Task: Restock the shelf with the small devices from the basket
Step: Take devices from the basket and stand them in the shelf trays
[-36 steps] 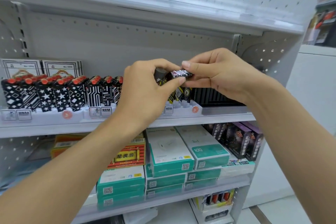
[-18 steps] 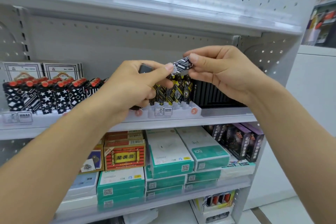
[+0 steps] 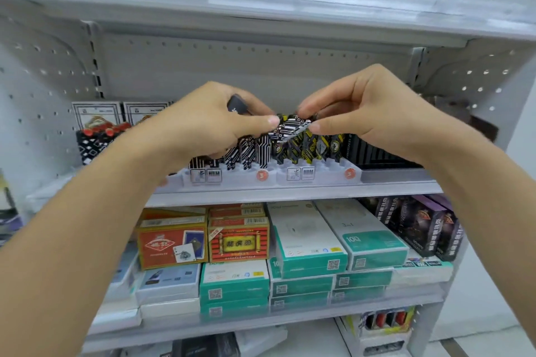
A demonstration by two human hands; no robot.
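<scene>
From the head camera, both bare hands are raised in front of the middle tier of a white perforated metal shelf unit (image 3: 290,191). The left hand (image 3: 208,124) curls around a small dark device with a black rounded end (image 3: 236,103), whose top pokes out above the fingers, while its thumb reaches right to touch a small black-and-white circuit-patterned device (image 3: 290,127). The right hand (image 3: 374,113) pinches that patterned device between thumb and fingertips from the right side. The device lies tilted, nearly on its side, held between the two hands just above the display row.

Below it, a clear slotted plastic display tray (image 3: 269,175) sits at the near edge of the middle tier, with black-and-white patterned devices standing upright (image 3: 249,153) on its left part and black-and-yellow patterned devices (image 3: 310,148) on its right part. Farther left stand black-and-white devices with red caps (image 3: 95,142).

On the tier below lie red and orange card boxes (image 3: 237,238), teal-and-white flat boxes (image 3: 307,243) stacked in piles, and dark purple boxes (image 3: 420,226) at the right.
</scene>
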